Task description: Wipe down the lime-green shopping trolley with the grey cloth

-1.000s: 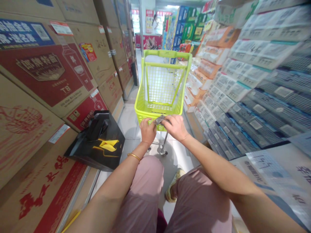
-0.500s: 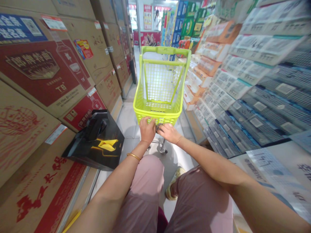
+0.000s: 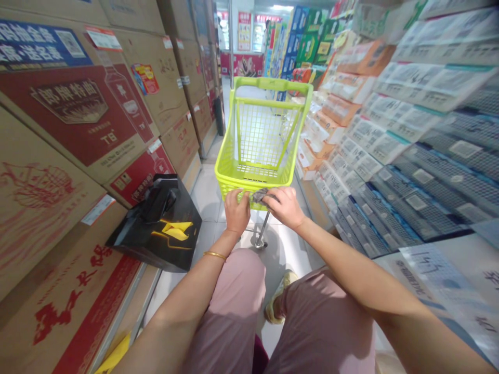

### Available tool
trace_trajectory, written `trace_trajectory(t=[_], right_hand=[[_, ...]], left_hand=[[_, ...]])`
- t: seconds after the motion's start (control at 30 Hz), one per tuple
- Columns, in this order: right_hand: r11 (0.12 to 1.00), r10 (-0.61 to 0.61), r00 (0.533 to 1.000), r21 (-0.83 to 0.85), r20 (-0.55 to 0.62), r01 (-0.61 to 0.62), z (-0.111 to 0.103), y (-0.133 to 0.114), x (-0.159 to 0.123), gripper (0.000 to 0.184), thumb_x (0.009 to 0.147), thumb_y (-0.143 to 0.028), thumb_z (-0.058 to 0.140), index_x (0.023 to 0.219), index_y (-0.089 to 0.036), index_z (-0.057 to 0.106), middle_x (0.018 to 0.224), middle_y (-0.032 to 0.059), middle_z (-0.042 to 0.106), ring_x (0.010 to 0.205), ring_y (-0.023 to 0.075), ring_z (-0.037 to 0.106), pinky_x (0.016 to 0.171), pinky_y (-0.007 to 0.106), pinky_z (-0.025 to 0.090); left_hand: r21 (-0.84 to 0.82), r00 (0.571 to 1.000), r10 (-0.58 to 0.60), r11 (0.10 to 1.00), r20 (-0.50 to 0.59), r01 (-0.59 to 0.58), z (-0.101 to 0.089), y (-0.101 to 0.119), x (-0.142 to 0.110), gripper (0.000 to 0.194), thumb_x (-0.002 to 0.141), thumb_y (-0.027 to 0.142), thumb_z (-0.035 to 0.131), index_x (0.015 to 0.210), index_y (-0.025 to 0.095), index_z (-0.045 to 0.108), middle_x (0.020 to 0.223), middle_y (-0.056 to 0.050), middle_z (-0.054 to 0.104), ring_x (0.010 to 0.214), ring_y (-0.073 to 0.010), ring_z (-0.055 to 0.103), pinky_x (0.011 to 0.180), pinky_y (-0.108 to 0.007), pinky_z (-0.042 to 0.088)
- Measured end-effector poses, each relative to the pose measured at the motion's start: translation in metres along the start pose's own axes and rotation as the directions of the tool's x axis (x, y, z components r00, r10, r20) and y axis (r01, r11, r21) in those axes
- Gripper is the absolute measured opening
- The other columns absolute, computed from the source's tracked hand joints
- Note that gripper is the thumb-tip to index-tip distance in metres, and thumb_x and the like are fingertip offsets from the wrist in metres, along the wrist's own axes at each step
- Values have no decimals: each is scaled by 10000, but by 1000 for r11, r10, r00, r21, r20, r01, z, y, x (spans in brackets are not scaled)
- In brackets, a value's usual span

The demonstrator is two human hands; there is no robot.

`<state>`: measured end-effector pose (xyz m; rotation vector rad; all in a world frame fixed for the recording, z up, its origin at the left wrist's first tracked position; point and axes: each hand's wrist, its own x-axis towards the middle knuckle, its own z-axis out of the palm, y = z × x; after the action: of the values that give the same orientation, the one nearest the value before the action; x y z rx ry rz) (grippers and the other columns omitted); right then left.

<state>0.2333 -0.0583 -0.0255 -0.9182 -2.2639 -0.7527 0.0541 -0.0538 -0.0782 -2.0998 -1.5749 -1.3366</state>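
Observation:
A lime-green plastic shopping cart (image 3: 260, 139) stands in the aisle right in front of me, with nothing visible in its basket. My left hand (image 3: 237, 210) is closed on the cart's near rim. Beside it, my right hand (image 3: 286, 205) presses a small grey cloth (image 3: 259, 195) against that same rim, fingers curled over it. I am crouched low, my knees in pink trousers below my arms. A gold bangle sits on my left wrist.
Stacked brown and red cardboard cartons (image 3: 89, 119) wall the left side, with a black bag (image 3: 159, 226) bearing a yellow mark leaning on them. Packs of tissue (image 3: 393, 135) fill the right shelves. A tiled floor runs ahead to a red display counter (image 3: 245, 65).
My right hand dipped under the rim with the cloth and has come back up onto it. The view shifted slightly; the cart has hardly moved.

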Motion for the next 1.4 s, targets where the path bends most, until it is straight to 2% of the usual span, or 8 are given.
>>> trace_trajectory(t=[0.23,0.43,0.6,0.77,0.9,1.1,1.27,1.4], right_hand=[[995,57,998,87,9,-58,-8,5,3,203,903,-304,468,962,-232,648,959,60,608,900,186,430,790,338,291],[997,18,1000,69,-16,-17,-6,10,0,194,906,-285,472,965,-238,651,982,58,608,905,181,430,804,335,301],[1000,3,998,29,58,-5,12,13,-11,213,922,-249,446,965,-265,654,993,45,613,912,172,430,792,330,299],[997,-78,993,-21,88,80,29,12,-23,218,929,-257,441,951,-263,657,977,34,628,901,168,435,772,323,300],[985,-170,974,18,151,170,40,10,-32,213,932,-223,437,918,-242,649,982,32,636,893,159,435,761,317,288],[952,-303,917,135,260,276,54,2,-41,201,927,-189,443,863,-193,634,897,49,627,818,152,437,694,303,270],[981,-188,953,88,238,172,42,0,-28,216,937,-217,427,899,-217,639,914,49,617,831,158,427,717,312,278],[999,-49,993,-15,110,51,18,5,-12,223,934,-237,424,920,-240,647,952,52,616,866,173,419,755,326,276]], left_hand=[[27,984,172,984,38,-173,9,11,-7,152,878,248,489,907,175,620,1056,-143,587,1051,-246,512,932,-416,394],[5,992,119,993,46,-120,22,13,-3,142,887,241,487,846,179,608,1069,-134,591,1064,-236,520,947,-423,390],[15,991,134,991,13,-135,30,10,-2,124,876,219,497,904,196,616,1053,-103,596,1024,-223,532,908,-397,425],[-29,992,118,993,52,-117,30,8,1,169,876,198,489,977,184,623,1057,-123,587,1034,-241,521,908,-416,417],[-34,992,99,995,74,-97,28,8,5,203,874,161,484,1010,202,630,1054,-123,584,1033,-236,519,895,-404,413],[60,993,115,991,12,-116,26,8,7,204,884,176,463,959,197,652,1004,-107,594,978,-215,539,852,-370,438],[82,993,120,989,-5,-119,23,7,5,203,882,182,465,956,203,653,1003,-106,591,978,-217,538,856,-369,440],[52,996,92,994,14,-92,22,7,3,175,869,177,495,957,206,643,1015,-108,589,988,-224,531,863,-382,436]])
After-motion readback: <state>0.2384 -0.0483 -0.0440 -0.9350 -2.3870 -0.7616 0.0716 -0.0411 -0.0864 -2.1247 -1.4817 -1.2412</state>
